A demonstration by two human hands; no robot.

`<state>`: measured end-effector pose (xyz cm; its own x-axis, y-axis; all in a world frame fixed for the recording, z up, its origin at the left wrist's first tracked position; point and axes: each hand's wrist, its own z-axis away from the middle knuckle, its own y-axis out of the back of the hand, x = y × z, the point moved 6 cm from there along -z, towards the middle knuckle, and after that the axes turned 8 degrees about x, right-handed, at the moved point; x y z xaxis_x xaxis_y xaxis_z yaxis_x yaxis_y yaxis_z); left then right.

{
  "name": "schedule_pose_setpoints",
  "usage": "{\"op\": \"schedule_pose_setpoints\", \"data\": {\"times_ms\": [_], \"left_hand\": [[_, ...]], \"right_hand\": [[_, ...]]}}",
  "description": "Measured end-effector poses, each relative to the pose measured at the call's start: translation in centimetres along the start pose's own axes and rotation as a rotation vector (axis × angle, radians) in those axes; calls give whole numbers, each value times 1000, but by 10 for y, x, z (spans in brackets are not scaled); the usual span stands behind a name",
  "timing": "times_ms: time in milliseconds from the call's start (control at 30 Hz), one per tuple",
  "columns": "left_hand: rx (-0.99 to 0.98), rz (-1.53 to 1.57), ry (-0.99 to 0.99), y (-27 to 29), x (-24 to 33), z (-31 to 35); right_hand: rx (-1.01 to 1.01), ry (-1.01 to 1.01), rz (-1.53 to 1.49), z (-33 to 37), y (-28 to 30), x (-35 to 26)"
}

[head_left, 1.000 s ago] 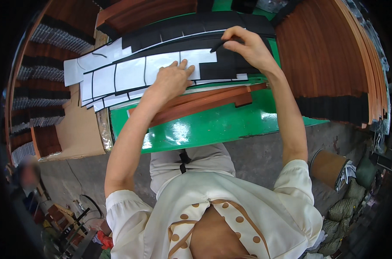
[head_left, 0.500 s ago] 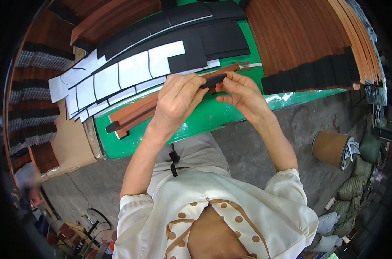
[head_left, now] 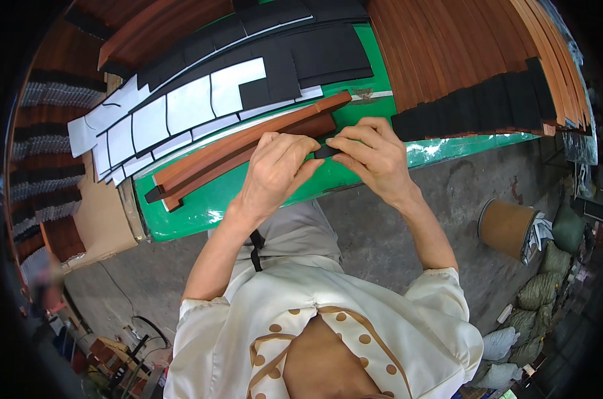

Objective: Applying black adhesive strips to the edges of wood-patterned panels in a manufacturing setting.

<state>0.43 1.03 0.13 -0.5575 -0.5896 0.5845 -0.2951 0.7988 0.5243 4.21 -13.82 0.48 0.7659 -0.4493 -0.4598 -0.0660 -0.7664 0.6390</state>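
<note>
A small dark strip, black and soft-looking, spans the gap between my two hands over the green tabletop. Fingers and thumb of my left hand pinch one end of it. Its other end is pinched by my right hand, the fingertips bent over its top. Most of the strip is hidden by the fingers. Just beyond my hands lie reddish-brown wooden strips, side by side and slanting; one has a black-covered end at the left.
Black sheets and white-backed sheets cover the far side of the green table. Rows of brown boards with black ends stand at the right; more boards are stacked left. A brown drum stands on the floor.
Both hands have come down nearer to me with the black strip, off the wooden strips. My fingers have closed in, and less of the black strip shows.
</note>
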Motion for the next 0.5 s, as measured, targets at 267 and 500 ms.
{"op": "schedule_pose_setpoints", "data": {"times_ms": [267, 500], "left_hand": [[67, -339, 209, -13, -30, -20], [102, -347, 271, -36, -45, -23]], "right_hand": [[-4, -67, 72, -28, 0, 44], [-70, -91, 3, -36, -19, 64]]}}
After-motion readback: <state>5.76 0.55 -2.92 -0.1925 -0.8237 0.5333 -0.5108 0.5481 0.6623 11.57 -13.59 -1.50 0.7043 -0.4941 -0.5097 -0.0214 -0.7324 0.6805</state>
